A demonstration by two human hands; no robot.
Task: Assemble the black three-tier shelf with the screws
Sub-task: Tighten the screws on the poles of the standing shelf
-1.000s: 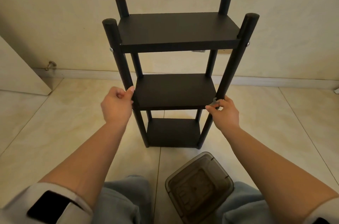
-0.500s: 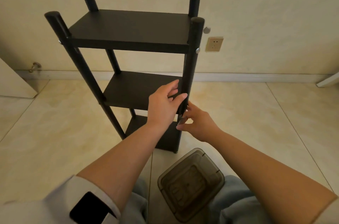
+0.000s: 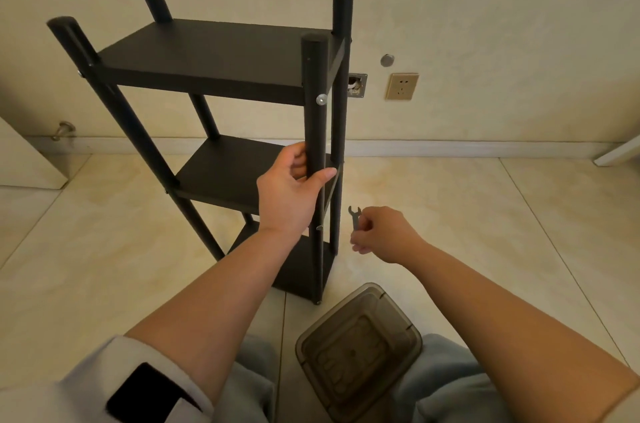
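Pale floor tiles [image 3: 433,200] carry the black three-tier wooden shelf [image 3: 214,55], upright near the wall — left hand [image 3: 291,194] wrapped round its front post, right hand [image 3: 381,235] beside it pinching a small metal wrench [image 3: 354,216].

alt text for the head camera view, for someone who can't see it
A person's left hand grips the near right post of an upright black three-tier shelf on a tiled floor, while the right hand holds a small wrench beside it. A smoky plastic container rests between the person's knees, and a wall socket sits behind.
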